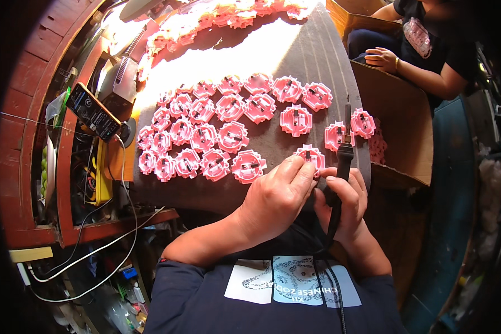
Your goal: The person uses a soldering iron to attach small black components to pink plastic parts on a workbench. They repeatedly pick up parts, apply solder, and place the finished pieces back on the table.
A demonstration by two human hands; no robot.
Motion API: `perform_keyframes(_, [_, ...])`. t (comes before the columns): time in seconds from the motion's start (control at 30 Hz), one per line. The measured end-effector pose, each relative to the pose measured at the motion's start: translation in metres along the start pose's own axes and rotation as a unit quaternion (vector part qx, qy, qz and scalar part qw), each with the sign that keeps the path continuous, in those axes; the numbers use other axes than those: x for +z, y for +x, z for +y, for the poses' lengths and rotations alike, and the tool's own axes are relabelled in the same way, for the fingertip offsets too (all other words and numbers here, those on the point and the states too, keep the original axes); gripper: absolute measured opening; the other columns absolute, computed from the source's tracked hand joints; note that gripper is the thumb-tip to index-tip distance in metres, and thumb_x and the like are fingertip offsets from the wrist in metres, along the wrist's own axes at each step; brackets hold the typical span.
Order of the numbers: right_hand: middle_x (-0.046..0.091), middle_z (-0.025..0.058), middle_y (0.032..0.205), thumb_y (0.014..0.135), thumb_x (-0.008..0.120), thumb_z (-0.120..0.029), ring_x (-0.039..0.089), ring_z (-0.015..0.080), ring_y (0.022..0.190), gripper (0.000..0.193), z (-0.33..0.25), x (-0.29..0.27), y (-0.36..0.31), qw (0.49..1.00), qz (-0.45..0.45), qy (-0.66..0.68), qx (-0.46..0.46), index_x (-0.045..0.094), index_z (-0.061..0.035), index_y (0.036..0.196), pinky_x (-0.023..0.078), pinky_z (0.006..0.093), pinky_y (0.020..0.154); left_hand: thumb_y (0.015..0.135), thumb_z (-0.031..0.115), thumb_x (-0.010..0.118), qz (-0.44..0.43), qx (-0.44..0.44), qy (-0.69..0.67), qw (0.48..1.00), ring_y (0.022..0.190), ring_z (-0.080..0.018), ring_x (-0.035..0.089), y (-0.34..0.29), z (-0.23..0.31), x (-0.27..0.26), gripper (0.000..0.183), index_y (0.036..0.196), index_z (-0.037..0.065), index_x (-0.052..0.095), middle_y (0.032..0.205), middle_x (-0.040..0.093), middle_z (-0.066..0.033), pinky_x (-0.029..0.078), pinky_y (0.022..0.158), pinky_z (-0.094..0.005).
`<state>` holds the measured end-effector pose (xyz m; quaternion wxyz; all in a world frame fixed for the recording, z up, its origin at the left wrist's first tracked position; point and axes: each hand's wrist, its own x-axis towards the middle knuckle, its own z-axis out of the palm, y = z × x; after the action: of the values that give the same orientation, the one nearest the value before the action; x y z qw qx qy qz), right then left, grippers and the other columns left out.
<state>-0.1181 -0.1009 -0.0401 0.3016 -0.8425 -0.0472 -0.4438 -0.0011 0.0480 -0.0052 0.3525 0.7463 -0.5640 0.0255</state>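
Dark bench (275, 139), sunlit toward twelve o'clock, fills the middle; a phone (93, 111) leans on a stand at about ten; pink parts (230, 107) lie in loose rows from nine round to one, with a sunlit heap (234, 14) beyond at twelve; the left hand (275, 195), between four and five, has its fingers pinched on the near edge of one part (310, 155), which is between two and three o'clock, resting on the bench or just above it, I cannot tell which; the right hand (348, 203), at four, is curled about a corded black iron (344, 158), tip toward twelve; at two are more parts, a box (409, 122) and a co-worker (428, 58); each part looks light, stiff and plastic, probably a little slick, with thin tabs that might snap, so the outer rim seems the place to pinch; counted: one phone, one iron, one co-worker, about twenty-three parts in rows, one at the fingers, two loose at two o'clock; the heap is too crowded to count.
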Motion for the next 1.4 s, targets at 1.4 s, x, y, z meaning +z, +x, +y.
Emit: perform_keyframes(1.4, [0.075,0.0224,0.112,0.083,0.077,0.006,0.072,0.0359,0.087,0.043,-0.001,0.002,-0.007,0.999,0.019,0.006,-0.039,0.06,-0.0027,0.122,0.059,0.0434,0.075,0.089,-0.007,0.077,0.063,-0.032,-0.137,0.988,0.094,-0.0341,0.072,-0.002,-0.003,0.015,0.024,0.112,-0.002,0.072,0.107,0.068,-0.0169,0.06,0.078,-0.0396])
